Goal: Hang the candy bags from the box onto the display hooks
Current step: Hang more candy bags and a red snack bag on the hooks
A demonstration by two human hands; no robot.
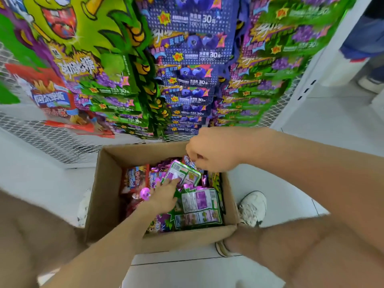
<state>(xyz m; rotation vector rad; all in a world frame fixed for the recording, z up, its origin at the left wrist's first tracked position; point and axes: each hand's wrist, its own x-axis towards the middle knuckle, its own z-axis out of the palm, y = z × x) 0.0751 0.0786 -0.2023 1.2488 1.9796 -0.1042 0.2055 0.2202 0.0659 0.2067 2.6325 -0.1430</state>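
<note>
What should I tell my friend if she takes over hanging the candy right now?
Left hand: open, straight fingers touching a green bag inside the box.
Right hand: pinching a crinkled bag edge at the box's far side.
Done: many hanging bags already fill the display.
Left: the box holds plenty more. Lift one out and hang it up, then repeat.

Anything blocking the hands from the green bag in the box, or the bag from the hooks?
Hands: nothing; left hand touches the tilted green bag, right hand pinches a wrapper edge beside it. Bag to hooks: open air above the box, but hung bags cover the hooks; no free hook visible.
</note>
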